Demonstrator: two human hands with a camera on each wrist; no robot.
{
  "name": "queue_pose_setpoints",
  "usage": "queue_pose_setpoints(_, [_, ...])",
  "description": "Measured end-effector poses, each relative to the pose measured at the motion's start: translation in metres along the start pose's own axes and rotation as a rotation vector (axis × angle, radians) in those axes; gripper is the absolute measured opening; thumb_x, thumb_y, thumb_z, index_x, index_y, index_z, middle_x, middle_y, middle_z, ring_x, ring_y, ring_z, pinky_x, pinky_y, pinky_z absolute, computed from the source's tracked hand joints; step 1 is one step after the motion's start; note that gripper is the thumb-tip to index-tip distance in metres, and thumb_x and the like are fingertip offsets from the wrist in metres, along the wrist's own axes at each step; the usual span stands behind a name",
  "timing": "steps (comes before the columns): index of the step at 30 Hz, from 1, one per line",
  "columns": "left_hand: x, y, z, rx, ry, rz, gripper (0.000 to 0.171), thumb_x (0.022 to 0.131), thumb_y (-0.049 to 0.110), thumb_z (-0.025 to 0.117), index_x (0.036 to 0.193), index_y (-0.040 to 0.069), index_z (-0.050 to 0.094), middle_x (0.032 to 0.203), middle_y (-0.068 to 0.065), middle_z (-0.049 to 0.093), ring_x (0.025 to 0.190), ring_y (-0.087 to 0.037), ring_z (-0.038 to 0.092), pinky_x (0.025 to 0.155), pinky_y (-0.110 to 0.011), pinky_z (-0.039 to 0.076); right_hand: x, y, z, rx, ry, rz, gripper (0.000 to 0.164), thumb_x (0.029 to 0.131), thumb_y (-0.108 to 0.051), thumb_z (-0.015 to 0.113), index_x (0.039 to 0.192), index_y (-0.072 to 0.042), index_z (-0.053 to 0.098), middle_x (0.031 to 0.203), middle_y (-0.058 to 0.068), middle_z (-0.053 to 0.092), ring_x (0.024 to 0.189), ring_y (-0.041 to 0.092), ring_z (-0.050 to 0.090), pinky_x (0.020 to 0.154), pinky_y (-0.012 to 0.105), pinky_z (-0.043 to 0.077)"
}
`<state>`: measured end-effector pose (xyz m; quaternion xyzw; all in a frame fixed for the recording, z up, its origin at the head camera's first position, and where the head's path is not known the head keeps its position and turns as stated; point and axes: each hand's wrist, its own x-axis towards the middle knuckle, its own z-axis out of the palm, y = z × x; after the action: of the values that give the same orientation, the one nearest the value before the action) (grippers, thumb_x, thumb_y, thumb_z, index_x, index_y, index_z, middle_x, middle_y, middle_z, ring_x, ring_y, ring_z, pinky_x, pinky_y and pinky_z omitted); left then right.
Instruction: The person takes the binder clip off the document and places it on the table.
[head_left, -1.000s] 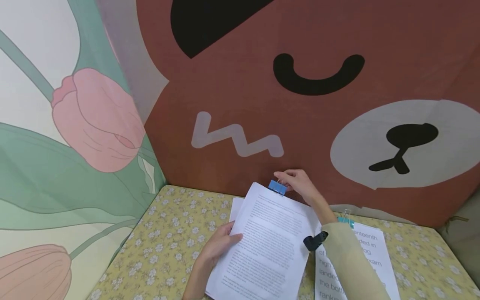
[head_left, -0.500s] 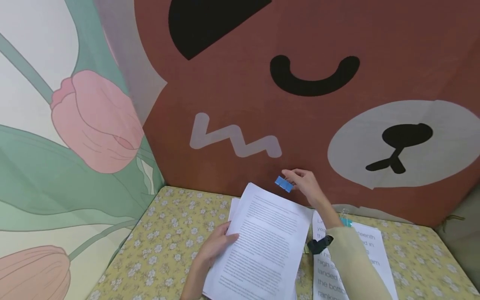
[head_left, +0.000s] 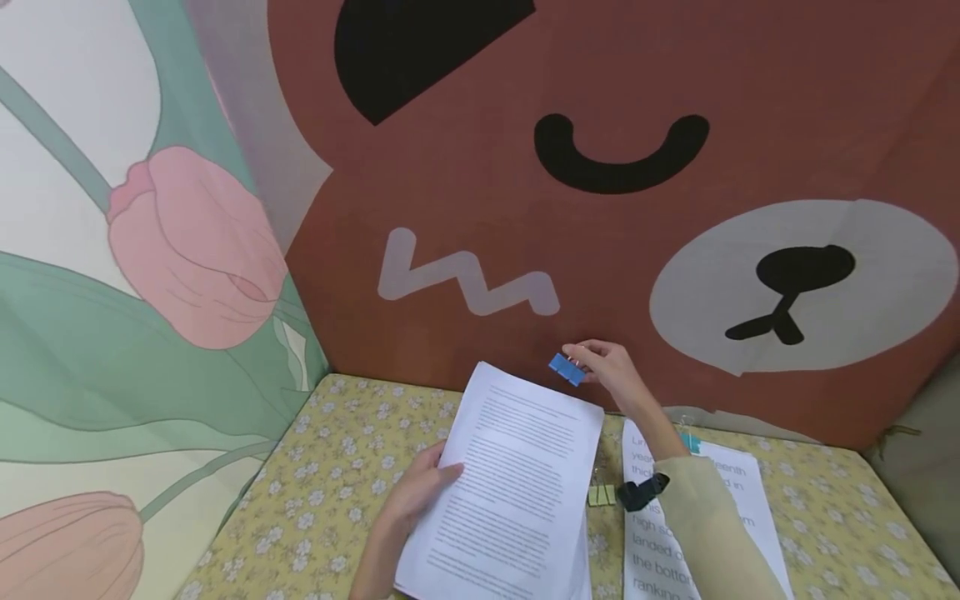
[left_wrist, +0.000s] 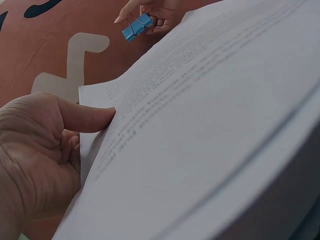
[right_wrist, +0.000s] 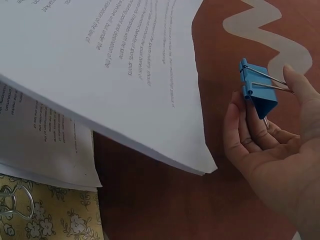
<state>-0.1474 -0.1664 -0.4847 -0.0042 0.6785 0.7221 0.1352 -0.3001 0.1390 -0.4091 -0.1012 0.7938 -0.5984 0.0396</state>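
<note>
My left hand (head_left: 416, 487) grips the left edge of a stack of printed paper (head_left: 517, 467), thumb on top and fingers behind. The stack is raised and tilted over the table. To the right of its top edge, my right hand (head_left: 606, 367) pinches a blue binder clip (head_left: 567, 369) by its wire handles. In the right wrist view the clip (right_wrist: 260, 90) sits between thumb and fingers, apart from the paper's corner. The left wrist view shows the thumb (left_wrist: 90, 117) pressing on the sheets.
A yellow binder clip (head_left: 601, 496) lies on the flowered tablecloth (head_left: 337, 467) beside more paper under the raised stack. At the right lies a large-print stack (head_left: 750, 508) with a teal binder clip (head_left: 691, 442), partly behind the right sleeve. A bear-print backdrop (head_left: 465, 167) stands behind the table.
The blue binder clip has come off the top edge of the paper stack, in my right hand. My left hand has moved the stack left, uncovering the yellow binder clip.
</note>
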Motion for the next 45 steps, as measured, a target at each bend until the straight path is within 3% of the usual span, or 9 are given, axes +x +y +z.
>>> queue_pose_setpoints(7, [-0.006,0.006,-0.01,0.047,0.056,-0.015,0.056,0.1,0.007,0.055,0.152,-0.009,0.04,0.11,-0.014,0.071,0.089,-0.026,0.071,0.082,-0.034,0.057,-0.001,0.0,0.004,0.005,-0.026,0.025,0.045,0.097,-0.042,0.072,0.11,0.001,0.069,0.101,0.006,0.065,0.093,0.018,0.062,0.087,0.041,0.058])
queue_pose_setpoints(12, [-0.014,0.009,-0.025,0.068,0.091,0.001,0.055,0.101,0.007,0.054,0.152,-0.008,0.04,0.112,-0.016,0.07,0.09,-0.027,0.071,0.081,-0.035,0.056,-0.003,0.0,0.013,0.013,-0.056,0.03,0.047,0.099,-0.041,0.07,0.116,0.003,0.068,0.107,0.008,0.065,0.098,0.02,0.06,0.088,0.039,0.057])
queue_pose_setpoints(20, [-0.034,0.014,-0.064,0.08,0.219,-0.04,0.052,0.102,0.005,0.051,0.152,-0.007,0.041,0.104,-0.015,0.07,0.082,-0.027,0.07,0.073,-0.036,0.057,-0.011,0.003,0.057,0.071,-0.087,0.06,0.049,0.101,-0.036,0.069,0.127,0.005,0.063,0.109,0.011,0.066,0.092,0.017,0.062,0.089,0.046,0.058])
queue_pose_setpoints(24, [-0.043,0.016,-0.095,0.156,0.323,-0.049,0.052,0.101,0.004,0.052,0.151,-0.008,0.042,0.103,-0.013,0.07,0.08,-0.023,0.068,0.073,-0.031,0.054,-0.017,0.005,0.092,0.062,-0.13,0.074,0.046,0.099,-0.028,0.072,0.126,0.008,0.061,0.11,0.014,0.066,0.091,0.018,0.064,0.084,0.045,0.06])
queue_pose_setpoints(28, [-0.051,0.018,-0.132,0.209,0.349,-0.053,0.051,0.103,0.003,0.049,0.151,-0.011,0.039,0.104,-0.015,0.069,0.08,-0.021,0.068,0.072,-0.03,0.054,-0.022,0.011,0.13,0.033,-0.182,0.12,0.046,0.095,-0.025,0.076,0.122,0.007,0.058,0.108,0.015,0.065,0.09,0.019,0.066,0.083,0.049,0.06])
queue_pose_setpoints(33, [-0.06,0.02,-0.17,0.431,0.369,-0.031,0.052,0.103,0.003,0.049,0.149,-0.017,0.036,0.113,-0.026,0.067,0.085,-0.019,0.065,0.077,-0.027,0.051,-0.03,0.019,0.171,-0.072,-0.283,0.132,0.047,0.093,-0.023,0.077,0.122,0.008,0.058,0.095,0.015,0.066,0.079,0.02,0.067,0.073,0.041,0.062])
queue_pose_setpoints(35, [-0.062,0.021,-0.18,0.508,0.379,-0.031,0.054,0.103,0.004,0.05,0.15,-0.018,0.035,0.118,-0.029,0.066,0.089,-0.019,0.065,0.079,-0.027,0.049,-0.034,0.022,0.184,-0.138,-0.315,0.107,0.047,0.092,-0.024,0.078,0.122,0.008,0.061,0.094,0.013,0.065,0.077,0.02,0.067,0.068,0.037,0.062])
queue_pose_setpoints(40, [-0.058,0.016,-0.193,0.588,0.363,0.001,0.053,0.101,0.001,0.052,0.147,-0.021,0.036,0.127,-0.035,0.061,0.099,-0.026,0.064,0.084,-0.029,0.049,-0.043,0.025,0.207,-0.24,-0.378,0.029,0.044,0.091,-0.029,0.078,0.116,0.006,0.069,0.097,0.008,0.066,0.074,0.016,0.064,0.064,0.031,0.056])
queue_pose_setpoints(45, [-0.051,0.001,-0.2,0.705,0.39,0.037,0.051,0.097,-0.004,0.054,0.143,-0.023,0.042,0.131,-0.039,0.058,0.112,-0.038,0.061,0.094,-0.038,0.049,-0.05,0.028,0.225,-0.25,-0.428,-0.025,0.027,0.09,-0.031,0.08,0.084,-0.008,0.067,0.075,-0.003,0.055,0.059,0.008,0.051,0.053,0.024,0.043])
